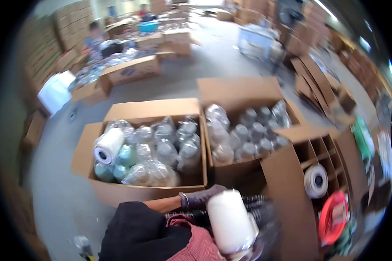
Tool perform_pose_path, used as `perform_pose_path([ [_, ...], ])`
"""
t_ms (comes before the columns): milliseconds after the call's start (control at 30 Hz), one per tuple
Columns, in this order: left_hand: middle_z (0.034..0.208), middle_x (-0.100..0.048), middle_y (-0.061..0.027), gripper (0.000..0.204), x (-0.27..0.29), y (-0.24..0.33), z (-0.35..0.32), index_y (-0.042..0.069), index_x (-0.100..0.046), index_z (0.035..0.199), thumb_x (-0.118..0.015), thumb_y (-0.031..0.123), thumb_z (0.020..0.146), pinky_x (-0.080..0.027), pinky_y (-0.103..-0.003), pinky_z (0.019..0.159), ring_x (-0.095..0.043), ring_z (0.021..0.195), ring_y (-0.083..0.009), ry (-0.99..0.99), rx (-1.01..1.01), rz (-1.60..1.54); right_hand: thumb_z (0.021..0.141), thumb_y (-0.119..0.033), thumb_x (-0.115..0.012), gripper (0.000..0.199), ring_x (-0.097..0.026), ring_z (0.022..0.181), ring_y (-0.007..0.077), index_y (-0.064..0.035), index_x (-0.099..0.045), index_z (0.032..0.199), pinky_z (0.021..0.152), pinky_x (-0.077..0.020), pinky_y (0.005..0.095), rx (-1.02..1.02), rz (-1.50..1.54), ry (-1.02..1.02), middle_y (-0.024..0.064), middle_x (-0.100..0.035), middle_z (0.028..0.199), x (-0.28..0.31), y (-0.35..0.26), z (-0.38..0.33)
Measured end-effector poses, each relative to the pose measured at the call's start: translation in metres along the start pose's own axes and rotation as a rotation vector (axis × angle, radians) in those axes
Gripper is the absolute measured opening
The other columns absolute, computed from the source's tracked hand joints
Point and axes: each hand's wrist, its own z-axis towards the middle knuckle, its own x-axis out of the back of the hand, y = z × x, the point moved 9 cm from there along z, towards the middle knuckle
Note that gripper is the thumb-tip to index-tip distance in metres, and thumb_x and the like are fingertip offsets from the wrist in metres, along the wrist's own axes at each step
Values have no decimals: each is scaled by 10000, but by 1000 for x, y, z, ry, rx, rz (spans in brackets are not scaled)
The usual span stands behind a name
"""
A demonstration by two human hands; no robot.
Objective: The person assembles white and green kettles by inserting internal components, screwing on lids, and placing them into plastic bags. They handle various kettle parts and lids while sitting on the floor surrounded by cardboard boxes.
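White spool [229, 222] in gloved left hand [201, 196], beside cardboard box [117, 191].

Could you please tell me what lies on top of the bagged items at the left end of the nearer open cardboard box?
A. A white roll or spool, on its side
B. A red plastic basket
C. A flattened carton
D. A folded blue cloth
A: a white roll lies on its side atop the clear-bagged items at the left end of the open cardboard box.
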Motion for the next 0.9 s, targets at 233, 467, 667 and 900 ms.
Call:
perform_pose_path([
  [233, 1436, -508, -123, 529, -23, 21, -1, 44, -461, 1412, -657, 152, 933, -422, -412, 1097, -525, 1279, -217, -285, 306, -934, 675, -180, -864, 916, -429, 1336, 417, 16, -397, 1438, 1098, -372, 464, 463, -335, -545, 258, -416, 1442, -39, -81, 94],
  [467, 1433, -487, -119, 740, -104, 116, 42, 53, -367, 1458, -752, 130, 831, -382, -377, 1123, -486, 1305, -214, -456, 77, -541, 704, -257, -865, 914, -532, 1220, 324, -12, -387, 1444, 1029, -421, 403, 370, -154, -387, 179, -530, 1322, -40, -92, 116],
  [667, 1346, -540, -123, 819, -85, 163, 25, 33, -414, 1402, -832, 161, 710, -411, -357, 1078, -532, 1242, -221, -162, -218, -64, 682, -294, -871, 821, -578, 1142, 263, 2, -495, 1350, 990, -445, 357, 283, -231, 57, 138, -578, 1221, -1, -98, 123],
  [900, 1345, -532, -124, 853, -107, 220, 29, 32, -399, 1403, -836, 201, 691, -401, -358, 1077, -522, 1245, -226, -127, -398, 126, 673, -289, -858, 714, -610, 1086, 263, 20, -579, 1253, 941, -476, 351, 246, -244, 233, 147, -587, 1177, 19, -114, 120],
])
